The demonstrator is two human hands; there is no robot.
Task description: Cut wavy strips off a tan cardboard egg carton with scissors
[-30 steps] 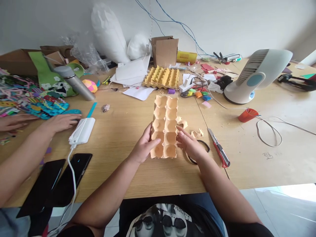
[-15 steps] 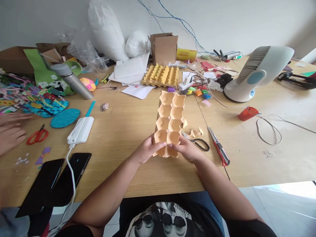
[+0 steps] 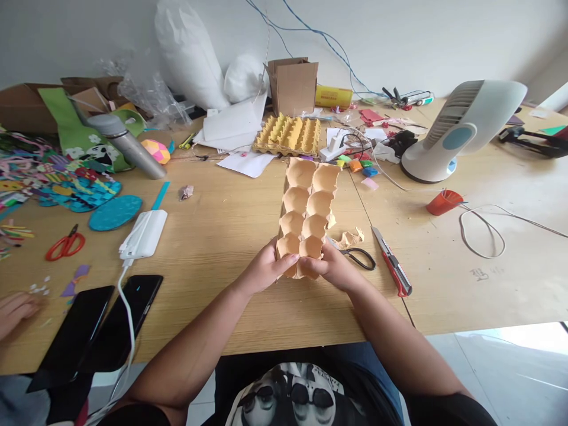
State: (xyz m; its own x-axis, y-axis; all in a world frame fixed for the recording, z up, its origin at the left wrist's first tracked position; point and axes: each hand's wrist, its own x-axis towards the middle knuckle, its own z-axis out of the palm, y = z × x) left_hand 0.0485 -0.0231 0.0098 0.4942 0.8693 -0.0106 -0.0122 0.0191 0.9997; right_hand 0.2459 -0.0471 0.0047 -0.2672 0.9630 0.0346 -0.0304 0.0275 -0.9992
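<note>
Between my two hands is a piece of tan egg carton [image 3: 306, 207], two cups wide, with ragged cut edges. My left hand [image 3: 270, 266] grips its near left corner, thumb on top. The near right corner is held by my right hand [image 3: 333, 266], its thumb also pressed over the cups. The fingers underneath are hidden. Partly covered by the carton and my right hand are dark-handled scissors [image 3: 361, 259], with torn carton scraps [image 3: 350, 238] behind them. A red utility knife [image 3: 393, 263] lies further right, blade pointing away.
A yellow egg tray [image 3: 287, 135] and a cardboard box [image 3: 293, 86] stand at the back. To the right are a white fan [image 3: 461, 130] and an orange cup [image 3: 444, 202]. Leftward lie a power bank [image 3: 144, 234], phones [image 3: 122, 322], red-handled scissors [image 3: 65, 245] and another person's hand [image 3: 16, 312].
The carton's far end has tilted up a little and widened, while both my hands keep their hold. At the left, the other person's hands have moved; one now rests nearer the table's front edge.
</note>
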